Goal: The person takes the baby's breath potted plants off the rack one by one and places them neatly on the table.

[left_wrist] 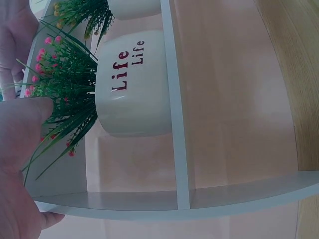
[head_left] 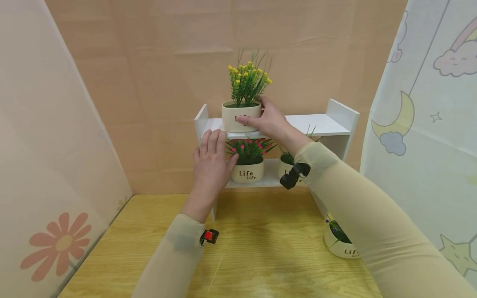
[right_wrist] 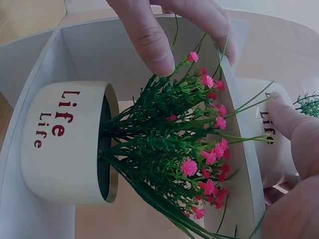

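Placing, apparently: right hand (head_left: 271, 121) grips oval cream pot of yellow flowers (head_left: 238, 111) at upper left of white two-tier shelf (head_left: 314, 123); left hand (head_left: 210, 165), fingers extended, by its front edge. Next likely calls for level release.

The right grip (head_left: 271, 121) partly hides lettering (head_left: 236, 118) on the yellow-flowered pot (head_left: 230, 116).

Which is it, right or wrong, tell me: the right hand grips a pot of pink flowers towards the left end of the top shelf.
Wrong on the flower colour: the head view shows yellow flowers in the pot that the right hand grips towards the left end of the top shelf.
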### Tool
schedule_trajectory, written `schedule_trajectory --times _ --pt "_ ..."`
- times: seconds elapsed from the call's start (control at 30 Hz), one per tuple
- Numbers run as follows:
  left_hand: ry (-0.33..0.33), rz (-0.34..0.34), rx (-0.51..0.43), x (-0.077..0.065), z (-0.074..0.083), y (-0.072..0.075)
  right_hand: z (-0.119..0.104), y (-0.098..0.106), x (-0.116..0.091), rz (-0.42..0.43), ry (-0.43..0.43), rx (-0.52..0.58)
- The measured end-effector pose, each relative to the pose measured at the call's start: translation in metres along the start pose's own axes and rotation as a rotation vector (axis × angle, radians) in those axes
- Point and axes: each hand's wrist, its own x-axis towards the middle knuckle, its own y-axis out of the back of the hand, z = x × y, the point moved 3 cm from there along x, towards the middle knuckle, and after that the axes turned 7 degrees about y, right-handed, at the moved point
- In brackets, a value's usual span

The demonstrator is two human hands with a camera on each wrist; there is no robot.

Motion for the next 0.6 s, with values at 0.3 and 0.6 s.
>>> schedule_trajectory --times 0.3,0.6 --pt "0.001 -0.008 -0.01 0.001 0.001 -0.002 0.002 0.001 -0.003 0.037 0.005 0.018" --pt "-0.006 -0.008 -0.016 0.001 0.005 -0.002 0.0 0.009 -0.011 0.075 0.035 0.037"
